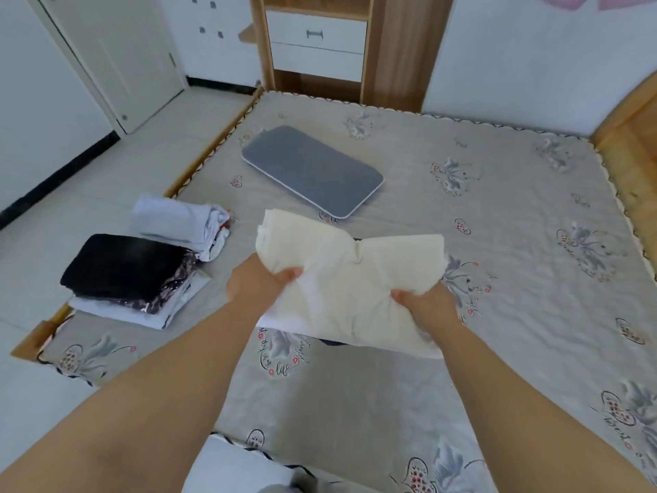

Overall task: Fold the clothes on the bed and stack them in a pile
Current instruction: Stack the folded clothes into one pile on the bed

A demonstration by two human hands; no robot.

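Note:
A folded cream garment [350,279] is held up over the middle of the bed [497,279]. My left hand [257,282] grips its near left edge and my right hand [425,304] grips its near right edge, thumbs on top. At the bed's left edge lies a pile [128,275] of folded clothes with a black piece on top of patterned and white ones. Behind that pile sits a second folded bundle [181,225] of pale lilac and white fabric.
A grey flat board with a white rim [313,169] lies on the bed beyond the garment. A wooden cabinet with white drawers [316,40] stands past the bed's far edge. A wooden headboard [633,137] runs along the right. Tiled floor and a white door are to the left.

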